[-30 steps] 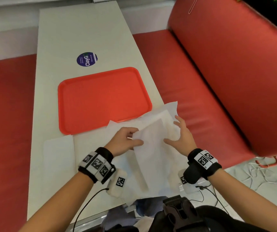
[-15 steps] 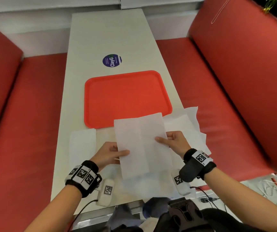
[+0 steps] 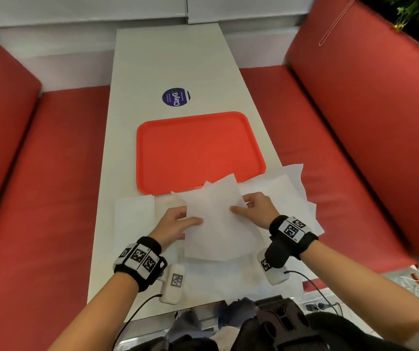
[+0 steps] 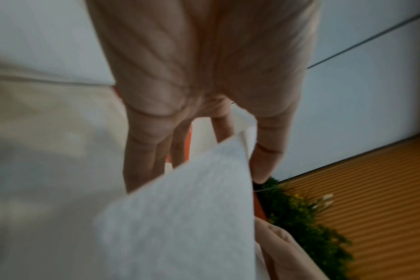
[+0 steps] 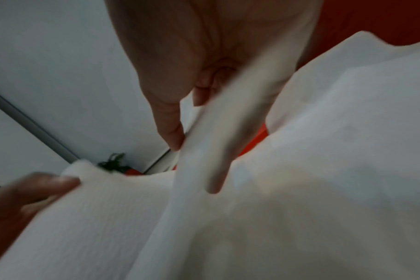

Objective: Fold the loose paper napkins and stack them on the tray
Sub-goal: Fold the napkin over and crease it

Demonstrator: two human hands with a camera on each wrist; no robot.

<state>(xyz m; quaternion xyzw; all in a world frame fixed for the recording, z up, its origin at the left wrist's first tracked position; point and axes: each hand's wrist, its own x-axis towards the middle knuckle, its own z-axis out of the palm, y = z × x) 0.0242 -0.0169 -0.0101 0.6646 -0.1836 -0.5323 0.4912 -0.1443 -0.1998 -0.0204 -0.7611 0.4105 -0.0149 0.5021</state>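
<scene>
Both hands hold one white paper napkin (image 3: 216,221) up over the near end of the table, just short of the red tray (image 3: 198,148). My left hand (image 3: 178,225) pinches its left edge, thumb on top. My right hand (image 3: 255,210) pinches the right edge, thumb on the near face. The sheet's top bends over and its far corner overlaps the tray's near rim. In the left wrist view the napkin (image 4: 180,217) lies across my fingers (image 4: 142,151). The right wrist view shows the napkin (image 5: 204,151) between thumb and fingers. The tray has nothing on it.
Loose white napkins (image 3: 289,188) lie on the table to the right and hang over its edge. A folded-looking napkin (image 3: 132,214) lies at the left. More paper (image 3: 228,279) lies under the held sheet. A purple round sticker (image 3: 176,97) sits beyond the tray. Red bench seats (image 3: 342,122) flank the table.
The napkin was lifted off the pile and brought in front of me. Its flat sheet has now tilted and its top edge has started to bend over. My view has swung left.
</scene>
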